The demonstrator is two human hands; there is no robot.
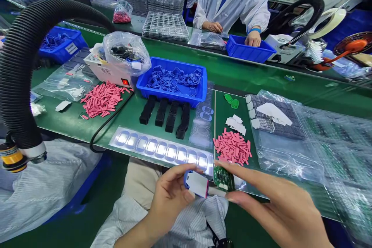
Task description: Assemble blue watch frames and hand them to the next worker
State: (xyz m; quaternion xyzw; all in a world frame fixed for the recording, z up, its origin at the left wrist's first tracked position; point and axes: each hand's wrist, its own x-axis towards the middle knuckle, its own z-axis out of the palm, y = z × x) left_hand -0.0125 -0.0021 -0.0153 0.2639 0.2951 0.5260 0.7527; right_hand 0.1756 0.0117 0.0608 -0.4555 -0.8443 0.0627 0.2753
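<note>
Between the thumb and fingers of my left hand (171, 192) is a small blue plastic frame (186, 180) with a white rectangular piece (197, 184) in it and a pink strip (207, 189) along its right end. My right hand (279, 197) pinches a small green circuit board (223, 179) by its top and bottom edges, just to the right of the frame. A narrow gap shows between the board and the frame. Both are held above the table's front edge, over my lap. Pink strips (232, 147) lie in a pile just beyond my right fingers.
A blue bin (174, 97) of blue frames stands beyond stacked black pieces (173, 114). A clear sheet with oval pieces (161, 149) lies along the front edge. A black hose (17, 58) arches at left. Across the bench, a person's hand reaches into another blue bin (247, 52).
</note>
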